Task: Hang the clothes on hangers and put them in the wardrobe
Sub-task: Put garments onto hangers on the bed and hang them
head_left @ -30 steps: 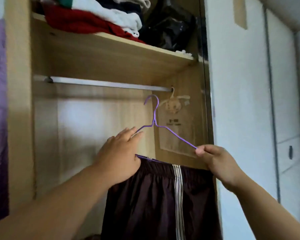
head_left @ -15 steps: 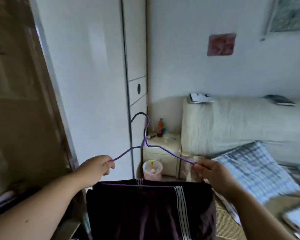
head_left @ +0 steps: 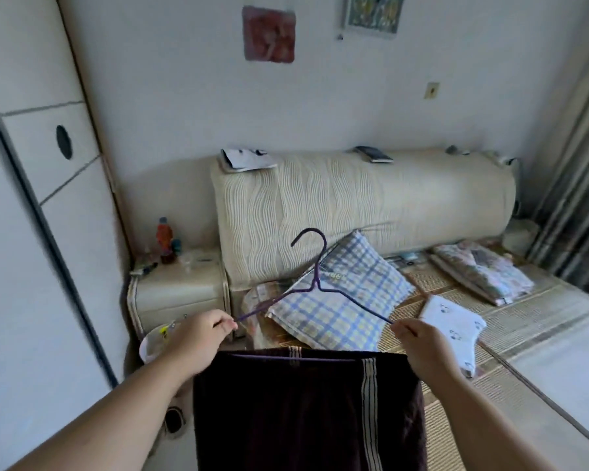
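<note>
Swinging away from wardrobe toward bed (head_left: 531,317), hanger (head_left: 316,285) going along. Left hand (head_left: 198,341) and right hand (head_left: 422,346) each pinching one hanger arm. Shorts (head_left: 286,419) already draped over bar; hooking onto rail remaining.

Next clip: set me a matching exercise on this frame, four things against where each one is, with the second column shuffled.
Things:
1. purple hanger
2. dark striped garment
3. checked pillow
4. orange bottle

Places:
A. draped over the hanger's bottom bar
B. on the nightstand
C. pinched at its two ends by the left hand and right hand
D. on the bed, in front of the headboard

Pairs: 1-C, 2-A, 3-D, 4-B.
</note>
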A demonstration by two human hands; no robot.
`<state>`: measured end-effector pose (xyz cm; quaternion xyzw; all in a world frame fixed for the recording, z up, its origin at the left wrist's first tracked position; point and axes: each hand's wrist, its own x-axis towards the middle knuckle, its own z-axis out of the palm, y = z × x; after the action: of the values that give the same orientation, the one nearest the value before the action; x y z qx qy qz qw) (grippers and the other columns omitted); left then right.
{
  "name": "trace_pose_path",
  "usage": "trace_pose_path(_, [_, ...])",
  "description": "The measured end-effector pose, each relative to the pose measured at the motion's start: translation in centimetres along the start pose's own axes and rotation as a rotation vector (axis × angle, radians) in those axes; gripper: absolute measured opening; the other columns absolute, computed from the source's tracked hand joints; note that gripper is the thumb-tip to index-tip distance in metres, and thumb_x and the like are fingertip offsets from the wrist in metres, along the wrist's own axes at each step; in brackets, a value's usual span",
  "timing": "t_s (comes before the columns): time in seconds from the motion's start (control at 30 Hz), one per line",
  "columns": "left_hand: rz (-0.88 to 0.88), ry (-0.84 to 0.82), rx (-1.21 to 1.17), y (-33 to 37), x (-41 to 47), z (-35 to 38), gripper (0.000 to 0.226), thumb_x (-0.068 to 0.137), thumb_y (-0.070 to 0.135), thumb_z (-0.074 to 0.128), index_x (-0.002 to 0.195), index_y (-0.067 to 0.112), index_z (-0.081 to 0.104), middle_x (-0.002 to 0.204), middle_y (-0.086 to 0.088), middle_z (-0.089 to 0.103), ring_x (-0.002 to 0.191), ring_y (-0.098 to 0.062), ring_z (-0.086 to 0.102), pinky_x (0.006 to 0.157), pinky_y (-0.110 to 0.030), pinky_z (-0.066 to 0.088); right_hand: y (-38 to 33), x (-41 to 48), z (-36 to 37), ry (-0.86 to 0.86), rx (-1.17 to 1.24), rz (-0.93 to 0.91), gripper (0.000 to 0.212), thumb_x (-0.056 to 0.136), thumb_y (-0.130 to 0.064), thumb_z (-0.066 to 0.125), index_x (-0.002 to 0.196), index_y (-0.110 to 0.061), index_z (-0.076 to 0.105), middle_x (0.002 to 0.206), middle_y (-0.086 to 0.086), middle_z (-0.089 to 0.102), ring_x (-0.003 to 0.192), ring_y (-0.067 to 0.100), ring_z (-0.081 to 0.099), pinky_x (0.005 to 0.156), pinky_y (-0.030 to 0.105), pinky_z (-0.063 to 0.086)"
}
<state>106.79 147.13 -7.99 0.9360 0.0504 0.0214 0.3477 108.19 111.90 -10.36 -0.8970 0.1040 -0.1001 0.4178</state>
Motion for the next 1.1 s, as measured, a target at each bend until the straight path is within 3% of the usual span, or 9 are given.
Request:
trace_pose_path(0.1, [0.076,-0.021,0.009,-0.2,6.4,-0.8,0.018,0.095,0.029,0.053,0.080,0.031,0.062,0.081,0.007,0.062,0.082,-0.017,0.058,0.066,-0.027,0.036,-0.9,2.1,3.1,0.058,0.025,0.111,0.016,0.091,-0.025,0.060,0.092,-0.013,0.071,0.070,0.002,0.064,0.063,0.015,0.053,0.058,0.026,0.037])
trace_pose_path(0.23, [0.141,-0.005,-0.016,-0.1,13.0,-1.2,0.016,0.095,0.030,0.052,0.090,0.023,0.066,0.083,0.005,0.064,0.080,-0.017,0.058,0.065,-0.027,0.036,-2.0,4.6,5.6,0.086,0.028,0.192,0.021,0.093,-0.031,0.056,0.097,-0.016,0.069,0.066,-0.008,0.057,0.062,0.014,0.050,0.055,0.027,0.035])
trace_pose_path(0.37, [0.165,0.004,-0.033,-0.9,18.4,-0.6,0.019,0.095,0.029,0.052,0.101,0.021,0.068,0.093,0.003,0.066,0.085,-0.017,0.057,0.068,-0.027,0.037,-2.7,8.0,7.6,0.114,0.054,0.244,0.019,0.093,-0.030,0.056,0.096,-0.017,0.069,0.072,-0.006,0.064,0.060,0.011,0.052,0.054,0.025,0.034])
trace_pose_path(0.6, [0.034,0.017,-0.032,-3.2,30.1,2.5,0.017,0.095,0.029,0.051,0.098,0.022,0.067,0.082,0.001,0.062,0.081,-0.021,0.057,0.065,-0.028,0.036,-2.2,17.6,14.4,0.076,0.061,0.280,0.012,0.093,-0.029,0.055,0.090,-0.023,0.064,0.064,-0.011,0.056,0.062,0.014,0.052,0.054,0.025,0.034])
trace_pose_path(0.77, [-0.004,-0.003,0.028,-2.6,39.8,5.2,0.017,0.094,0.029,0.053,0.099,0.021,0.067,0.093,-0.002,0.067,0.088,-0.023,0.059,0.069,-0.027,0.038,-1.2,26.7,17.9,-0.023,-0.024,0.328,0.015,0.096,-0.031,0.049,0.094,-0.022,0.061,0.067,-0.006,0.059,0.062,0.012,0.054,0.051,0.024,0.032])
trace_pose_path(0.9, [0.052,-0.060,0.079,-1.1,45.0,6.9,0.020,0.094,0.028,0.055,0.103,0.017,0.068,0.100,-0.004,0.068,0.095,-0.024,0.060,0.073,-0.027,0.040,-0.6,30.7,18.1,-0.110,-0.110,0.359,0.026,0.098,-0.029,0.046,0.080,-0.015,0.059,0.061,-0.001,0.055,0.054,0.015,0.049,0.049,0.026,0.030])
trace_pose_path(0.97, [0.074,-0.134,0.114,0.2,52.7,11.1,0.019,0.093,0.028,0.055,0.101,0.017,0.068,0.098,-0.004,0.068,0.095,-0.025,0.061,0.072,-0.026,0.039,2.5,36.7,19.4,-0.102,-0.127,0.438,0.031,0.098,-0.028,0.046,0.074,-0.010,0.056,0.059,0.001,0.051,0.051,0.017,0.045,0.049,0.028,0.028])
trace_pose_path(1.1, [0.079,-0.180,0.160,1.2,54.6,13.0,0.018,0.092,0.026,0.056,0.097,0.016,0.070,0.098,-0.006,0.069,0.097,-0.028,0.061,0.074,-0.027,0.040,3.2,37.1,19.6,-0.158,-0.185,0.509,0.033,0.097,-0.025,0.045,0.066,-0.013,0.046,0.058,0.003,0.045,0.053,0.019,0.042,0.050,0.030,0.027])
